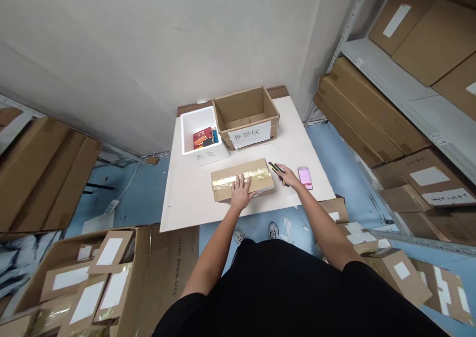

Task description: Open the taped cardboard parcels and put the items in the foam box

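Sealed oblong box of brown cardboard [247,167], lying on the near half of a white-topped table [186,193], with shiny yellowish tape [258,175] running lengthwise over its upper face. Probably light to moderate in weight, judging by size alone; no telling about fragility with contents hidden. Likely stiff along the edges, with slight give mid-top; probably slippery over the glossy tape, with better grip on bare cardboard. Best lifted by the two short ends, or steadied from above.

On top of the box, bare left hand [242,192], palm down, with fingers spread, grasping nothing. Just off the box's right end, bare right hand [288,175], closed around a black-and-yellow utility knife [277,168], with its tip toward the box; blade too small to make out. Farther right on the table, phone with a lit pink screen [305,178], unreadable.

Behind the box, open brown cardboard carton [241,104] with a white paper sign [250,135], lettered in black: 换货区, "exchange area". Just left of that, white foam box [223,151] with two handwritten characters, the second apparently 货, the first uncertain; inside, red flat packet [202,135] with illegible pale lettering.

Outward at lower left, large brown carton of parcels [174,272], printed in capitals, "ROOM LIFE" readable. At right, grey metal shelving [394,69] with brown cartons and unreadable labels.
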